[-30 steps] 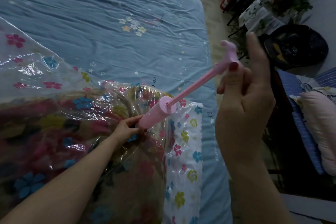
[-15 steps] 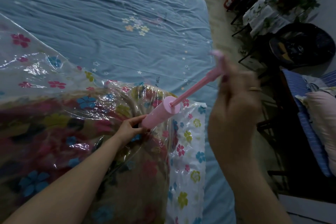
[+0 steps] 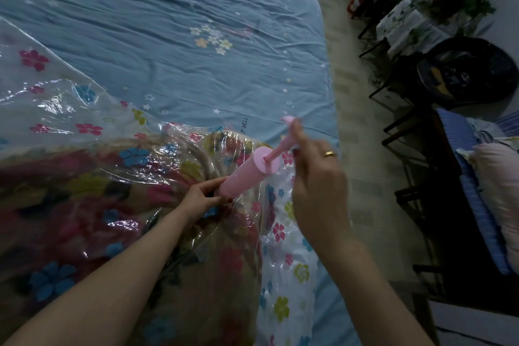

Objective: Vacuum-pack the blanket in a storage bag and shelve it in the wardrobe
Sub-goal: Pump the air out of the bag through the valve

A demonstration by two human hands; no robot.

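Pink hand pump (image 3: 247, 174) seated on storage bag (image 3: 84, 166) atop blue bed (image 3: 168, 36), blanket (image 3: 92, 205) sealed inside. Left hand (image 3: 200, 195) gripping barrel base; right hand (image 3: 314, 174) clenched around plunger handle. Best pumped in full, straight strokes, barrel pressed square against valve.

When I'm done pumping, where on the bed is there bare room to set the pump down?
The blue bedsheet lies bare beyond the storage bag, out to the bed's far and right edges. It is crowded near you: the bag with the blanket fills the near left, where the left hand and right hand work the pump.
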